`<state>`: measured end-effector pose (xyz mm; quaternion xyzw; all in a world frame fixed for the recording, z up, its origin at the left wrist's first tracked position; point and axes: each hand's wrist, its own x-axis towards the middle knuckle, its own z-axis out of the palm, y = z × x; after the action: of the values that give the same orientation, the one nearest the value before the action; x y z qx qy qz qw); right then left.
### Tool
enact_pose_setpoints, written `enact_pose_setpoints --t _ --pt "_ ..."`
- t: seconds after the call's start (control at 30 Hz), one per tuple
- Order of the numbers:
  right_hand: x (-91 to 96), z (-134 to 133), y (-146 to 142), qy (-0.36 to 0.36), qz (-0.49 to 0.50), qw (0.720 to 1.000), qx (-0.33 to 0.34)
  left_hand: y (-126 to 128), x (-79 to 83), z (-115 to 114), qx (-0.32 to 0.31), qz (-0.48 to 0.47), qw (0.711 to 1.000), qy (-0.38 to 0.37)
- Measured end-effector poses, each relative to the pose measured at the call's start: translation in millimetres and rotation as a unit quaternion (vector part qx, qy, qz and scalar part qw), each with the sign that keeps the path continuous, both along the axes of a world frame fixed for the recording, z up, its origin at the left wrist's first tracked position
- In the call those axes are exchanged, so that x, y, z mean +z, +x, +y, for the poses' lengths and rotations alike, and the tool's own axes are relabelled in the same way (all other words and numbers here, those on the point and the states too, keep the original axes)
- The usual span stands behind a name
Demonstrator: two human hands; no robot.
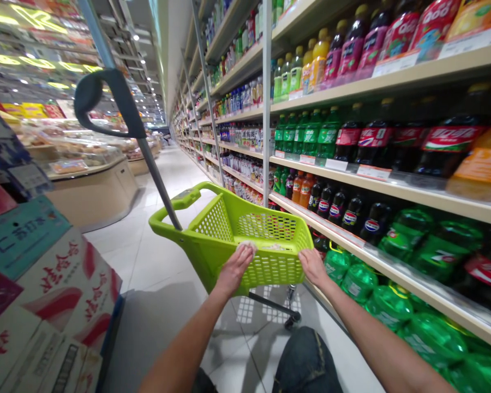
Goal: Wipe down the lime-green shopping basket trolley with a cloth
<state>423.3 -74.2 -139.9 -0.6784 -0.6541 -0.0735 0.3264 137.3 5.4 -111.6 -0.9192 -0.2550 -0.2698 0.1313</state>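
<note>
A lime-green shopping cart [213, 267] with a perforated basket stands before me, its grey handle [139, 123] rising on a pole at the far left. My left hand [236, 266] rests on the basket's near rim, fingers closed over a small, whitish, crumpled wipe [249, 247]. At the basket's right corner, my right hand [312, 266] has its fingers curled over the rim. Something small and pale lies on the basket floor, too indistinct to name. Under the basket a dark caster [292, 320] shows.
Shelves of drink bottles [368, 134] run along the right, close to the cart, with large green bottles [388, 305] at the bottom. Stacked printed cartons [65, 289] stand at left. A rounded display counter [90, 191] lies beyond, beside the tiled aisle [169, 164].
</note>
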Motion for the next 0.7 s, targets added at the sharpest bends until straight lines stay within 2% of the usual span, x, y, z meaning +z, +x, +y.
enact_pose_setpoints --t 0.07,0.13,0.23,0.3,0.37,0.5,0.57,0.63,0.7 --pt "0.9 0.0 0.6 -0.008 0.012 1.000 0.008 4.9 -15.0 -5.8 -0.014 0.041 0.999 -0.013" --pt "2.2 -0.1 1.4 -0.015 0.025 1.000 0.012 11.2 -20.8 -12.2 -0.040 0.063 0.997 -0.005" --pt "3.6 -0.3 2.6 -0.021 0.042 0.999 0.013 28.8 -5.9 -17.3 -0.112 0.067 0.991 0.026" --pt "3.9 -0.9 3.2 -0.024 0.049 0.998 0.017 43.4 6.0 -17.6 -0.119 0.038 0.991 0.039" --pt "4.1 -1.9 3.8 -0.026 0.057 0.998 0.021 53.6 5.1 -18.0 -0.105 0.024 0.994 0.031" --pt "5.0 -4.4 5.0 -0.029 0.076 0.996 0.035 49.6 -33.9 -24.0 -0.109 0.114 0.987 -0.020" --pt "5.6 -5.1 4.9 -0.025 0.092 0.994 0.044 44.4 -47.4 -27.3 -0.100 0.136 0.985 -0.031" --pt "6.2 -5.2 4.3 -0.016 0.124 0.991 0.046 48.2 -44.0 -29.0 -0.113 0.120 0.986 -0.023" --pt "6.9 -4.5 3.8 -0.007 0.165 0.986 0.039 63.9 -29.2 -28.8 -0.140 0.079 0.987 -0.009"
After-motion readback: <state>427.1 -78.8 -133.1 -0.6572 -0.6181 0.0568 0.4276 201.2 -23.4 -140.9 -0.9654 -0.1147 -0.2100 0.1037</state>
